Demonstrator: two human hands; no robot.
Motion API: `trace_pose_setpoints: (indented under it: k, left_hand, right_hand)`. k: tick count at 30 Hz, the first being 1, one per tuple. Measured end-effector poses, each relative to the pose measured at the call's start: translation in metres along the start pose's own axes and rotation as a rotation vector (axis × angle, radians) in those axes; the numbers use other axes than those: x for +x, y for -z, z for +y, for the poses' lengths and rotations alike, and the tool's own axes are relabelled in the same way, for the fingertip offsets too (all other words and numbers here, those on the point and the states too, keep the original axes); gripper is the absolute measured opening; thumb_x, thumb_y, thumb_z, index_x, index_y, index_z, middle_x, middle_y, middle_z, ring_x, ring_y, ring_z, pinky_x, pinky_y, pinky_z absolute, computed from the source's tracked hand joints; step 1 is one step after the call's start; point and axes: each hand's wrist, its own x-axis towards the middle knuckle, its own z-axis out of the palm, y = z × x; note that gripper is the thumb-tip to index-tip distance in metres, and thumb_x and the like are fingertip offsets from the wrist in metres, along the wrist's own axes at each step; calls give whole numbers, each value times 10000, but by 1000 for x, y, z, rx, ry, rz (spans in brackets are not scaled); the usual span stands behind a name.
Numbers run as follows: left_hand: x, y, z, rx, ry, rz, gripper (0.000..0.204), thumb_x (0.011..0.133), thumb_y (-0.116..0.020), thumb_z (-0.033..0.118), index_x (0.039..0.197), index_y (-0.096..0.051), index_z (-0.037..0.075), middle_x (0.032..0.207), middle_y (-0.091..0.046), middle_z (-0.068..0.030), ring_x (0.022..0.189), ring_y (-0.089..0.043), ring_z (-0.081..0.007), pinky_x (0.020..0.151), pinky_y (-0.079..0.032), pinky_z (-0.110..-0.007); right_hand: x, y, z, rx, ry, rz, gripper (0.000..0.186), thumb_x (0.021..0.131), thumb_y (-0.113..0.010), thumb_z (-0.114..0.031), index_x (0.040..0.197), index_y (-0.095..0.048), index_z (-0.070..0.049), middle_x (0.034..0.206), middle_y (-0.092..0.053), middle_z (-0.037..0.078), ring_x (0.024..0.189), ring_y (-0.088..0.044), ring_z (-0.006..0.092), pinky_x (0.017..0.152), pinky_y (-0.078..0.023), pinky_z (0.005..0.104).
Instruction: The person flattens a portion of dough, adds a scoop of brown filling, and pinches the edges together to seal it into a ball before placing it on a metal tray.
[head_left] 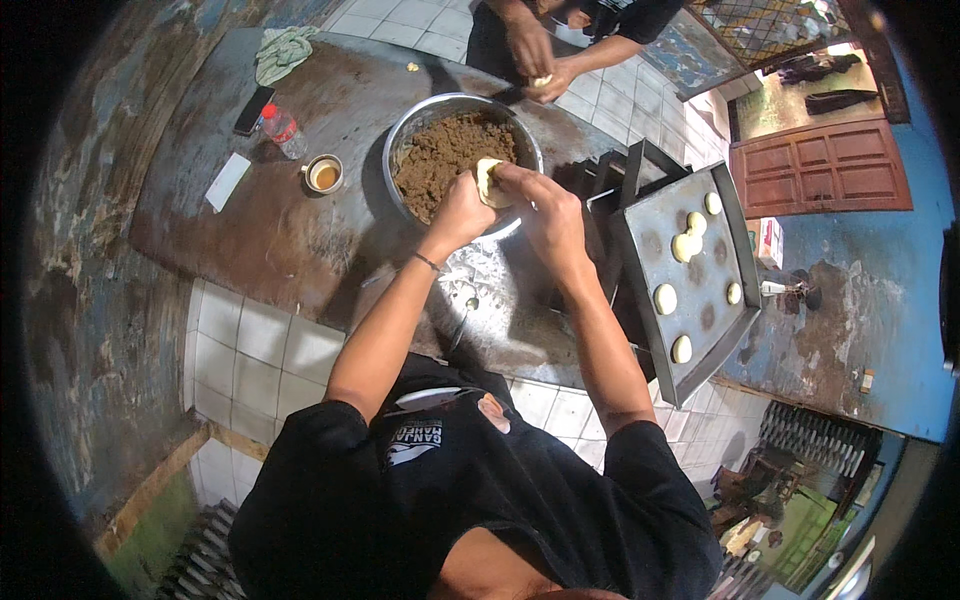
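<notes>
A flattened piece of pale yellow dough (489,186) is held between my two hands, over the near right side of a metal bowl (455,98). Crumbly brown filling (440,150) takes up much of the bowl. My left hand (462,214) is closed around the dough's left and lower side. Fingers of my right hand (550,212) pinch its upper right edge. Whether any filling sits inside the dough is hidden from this view. Below the bowl a spoon (464,322) lies on the white-dusted part of the table.
On the right, several pale dough rounds (666,298) lie on a dark metal tray (722,255). Across the table, a co-worker's hands (540,75) hold another dough piece. Toward the left stand a cup (323,175) and a bottle (285,133), near a phone (254,110) and cloth (284,53).
</notes>
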Motion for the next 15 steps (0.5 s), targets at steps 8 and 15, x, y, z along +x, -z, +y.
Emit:
trace_pose_setpoints:
  k: [8,15]
  left_hand:
    - [-9,20,9,-242,-22,14,403,822,-821,43,1200,-686,2,1180,-756,-134,1075,-722,-228,915,-563,-381]
    - [-14,40,2,-169,-65,-164,592,769,-926,187,1253,-647,-11,1200,-738,-133,1071,-709,-215,937,-553,-384]
  right_hand:
    - [5,24,-34,-21,64,-296,489,986,-601,-80,1471,-564,-30,1476,-582,221,1424,-505,395,1193,-411,474]
    - [16,54,-48,91,78,-250,936,858,-848,-340,1601,-381,-15,1615,-431,238,1512,-411,363,1228,-358,452]
